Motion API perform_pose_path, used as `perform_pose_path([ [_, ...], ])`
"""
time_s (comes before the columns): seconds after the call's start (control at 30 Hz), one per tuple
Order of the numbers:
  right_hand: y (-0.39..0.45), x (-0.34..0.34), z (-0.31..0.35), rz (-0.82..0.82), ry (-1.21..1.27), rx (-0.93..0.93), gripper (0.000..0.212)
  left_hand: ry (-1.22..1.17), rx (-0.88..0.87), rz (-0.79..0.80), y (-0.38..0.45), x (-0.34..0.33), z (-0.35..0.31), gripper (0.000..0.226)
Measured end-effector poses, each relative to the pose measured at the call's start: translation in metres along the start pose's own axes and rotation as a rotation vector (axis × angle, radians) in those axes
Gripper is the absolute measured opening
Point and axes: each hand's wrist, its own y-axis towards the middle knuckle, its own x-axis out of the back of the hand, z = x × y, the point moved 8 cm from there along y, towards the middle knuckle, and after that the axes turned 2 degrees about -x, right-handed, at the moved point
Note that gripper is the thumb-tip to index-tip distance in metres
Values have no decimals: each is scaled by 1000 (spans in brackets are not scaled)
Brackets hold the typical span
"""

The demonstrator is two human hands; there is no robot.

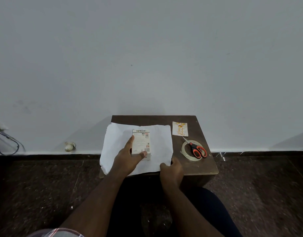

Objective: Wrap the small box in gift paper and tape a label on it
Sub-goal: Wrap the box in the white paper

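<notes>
I see the small box (141, 141) lying flat, printed side up, near the middle of the white gift paper (161, 142), which is spread unfolded on the table (197, 166), so I judge the wrapping has barely begun: no flap is folded over and no tape is on. My left hand (128, 159) has its grip around the box, thumb at the near end and a finger along the left edge, while my right hand (172, 170) pinches the paper's near right corner. Still untouched to the right lie the label (179, 128), the tape roll (185, 152) and the scissors (197, 149) resting on the roll, so folding, taping and labelling are all left.
</notes>
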Motion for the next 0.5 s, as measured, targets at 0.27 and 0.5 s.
perform_pose_path([
  [0.27, -25, -34, 44, 99, -446, 711, 56, 28, -44, -2, 2, 1, -2, 91],
  [0.5, -32, -49, 58, 397, -575, 740, 60, 57, -83, 2, 2, 1, -3, 86],
])
